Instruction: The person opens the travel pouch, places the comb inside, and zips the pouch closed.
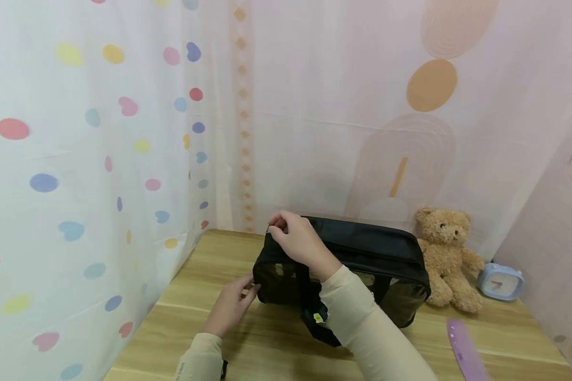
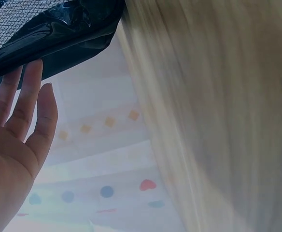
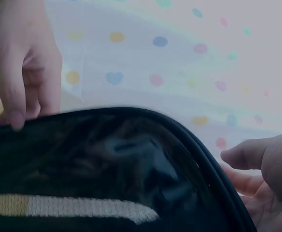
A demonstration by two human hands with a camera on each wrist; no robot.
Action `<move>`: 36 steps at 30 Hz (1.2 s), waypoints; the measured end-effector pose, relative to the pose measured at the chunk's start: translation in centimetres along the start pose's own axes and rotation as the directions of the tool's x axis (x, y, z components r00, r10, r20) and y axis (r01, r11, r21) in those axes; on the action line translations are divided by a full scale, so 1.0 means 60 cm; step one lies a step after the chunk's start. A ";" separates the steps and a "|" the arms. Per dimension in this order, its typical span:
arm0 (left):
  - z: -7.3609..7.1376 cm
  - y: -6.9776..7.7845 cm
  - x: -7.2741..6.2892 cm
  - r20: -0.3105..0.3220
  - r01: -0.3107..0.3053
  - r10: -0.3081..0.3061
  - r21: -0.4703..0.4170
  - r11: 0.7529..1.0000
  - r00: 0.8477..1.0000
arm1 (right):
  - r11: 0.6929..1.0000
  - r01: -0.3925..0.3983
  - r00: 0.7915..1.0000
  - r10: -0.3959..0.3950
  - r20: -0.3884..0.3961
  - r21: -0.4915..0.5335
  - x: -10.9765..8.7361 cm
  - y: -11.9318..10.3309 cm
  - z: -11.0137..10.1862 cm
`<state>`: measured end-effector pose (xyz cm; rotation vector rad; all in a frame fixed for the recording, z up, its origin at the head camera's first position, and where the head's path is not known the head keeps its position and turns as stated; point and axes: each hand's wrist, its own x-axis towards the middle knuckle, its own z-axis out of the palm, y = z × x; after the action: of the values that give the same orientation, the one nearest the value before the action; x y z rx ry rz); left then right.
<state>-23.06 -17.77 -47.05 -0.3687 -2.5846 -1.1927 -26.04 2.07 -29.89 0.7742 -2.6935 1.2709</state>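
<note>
Brown wood-grain tabletop (image 1: 186, 301) is cut off in front. Near its back edge, a black boxy plastic bag (image 1: 367, 246) is pinched at one end by left hand (image 1: 231, 305) and right hand (image 1: 301, 242); right fingertip contact is obscured.

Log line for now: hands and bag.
left hand: holding black strapped bag, lower left end | right hand: at upper left corner, grip unclear | bag: on wood-grain table

The bag (image 1: 362, 238) stands on the table (image 1: 257, 344). On its right sits the bear (image 1: 443, 238), and right of the bear is the clock (image 1: 500, 283). The ruler (image 1: 467, 349) lies before the bear. Behind everything hangs the curtain (image 1: 314, 79). At the bag's left end, the right hand (image 1: 297, 238) is above the left hand (image 1: 232, 304).
</note>
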 end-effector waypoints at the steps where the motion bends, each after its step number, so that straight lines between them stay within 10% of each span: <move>1: -0.002 0.000 0.000 0.004 0.007 -0.007 0.001 1.000 1.000 | 1.000 0.007 1.000 -0.007 -0.001 0.004 -0.003 0.004 -0.006; 8: -0.033 -0.003 -0.001 0.032 0.019 -0.018 -0.030 0.999 0.999 | 0.999 0.001 0.999 0.000 -0.032 0.048 -0.047 0.035 -0.059; 12: -0.072 0.010 0.008 -0.067 -0.076 0.070 -0.096 0.992 0.995 | 0.997 0.011 0.999 -0.007 -0.047 0.078 -0.081 0.045 -0.100; 19: -0.133 0.059 0.054 -0.273 -0.335 0.318 -0.019 0.942 0.908 | 0.993 0.002 0.995 0.010 -0.095 0.122 -0.131 0.066 -0.176; 27: -0.154 0.115 0.114 0.014 -0.391 0.392 -0.047 0.919 0.920 | 0.988 -0.086 0.977 0.109 -0.181 0.130 -0.176 0.125 -0.233; 36: -0.144 0.108 0.132 0.240 -0.336 0.328 -0.006 0.942 0.914 | 0.973 -0.217 0.957 0.228 -0.178 0.078 -0.214 0.192 -0.248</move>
<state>-27.04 -19.40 -34.39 -0.9554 -2.5883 -1.0319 -22.47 24.54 -31.63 0.3412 -2.6601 1.3939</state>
